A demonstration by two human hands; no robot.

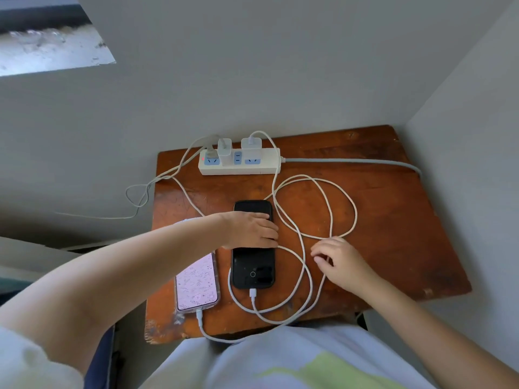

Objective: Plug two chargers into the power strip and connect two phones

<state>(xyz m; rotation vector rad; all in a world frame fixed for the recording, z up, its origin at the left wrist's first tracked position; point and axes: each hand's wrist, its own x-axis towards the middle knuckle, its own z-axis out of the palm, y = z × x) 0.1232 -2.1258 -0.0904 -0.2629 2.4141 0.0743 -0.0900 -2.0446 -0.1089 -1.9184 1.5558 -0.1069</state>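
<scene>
Chargers: 2 white adapters, the left charger (224,151) and the right charger (251,146), stand seated in the power strip (238,167) at the far edge of the wooden table (393,214), just beside each other with 1 socket between them. A red lamp glows at the strip's left end. Each cable ends in a phone: the pink phone (197,282) at near left and the black phone (253,265) just beside it on the right both show a white plug in the bottom port. Both phones lie flat, long axes running from the person toward the strip.

Left hand (252,230): laid flat across the upper half of the black phone, fingers together and extended, pressing rather than clamped. Right hand (338,259): resting on the slack loops of the white cable (331,209) to the right of the black phone, fingers loosely curled; whether a strand is pinched cannot be told.

By this layout all 4 connections appear made. Remaining work is likely only tidying: the loose cable lies directly under the right hand, the nearer of the 2.
</scene>
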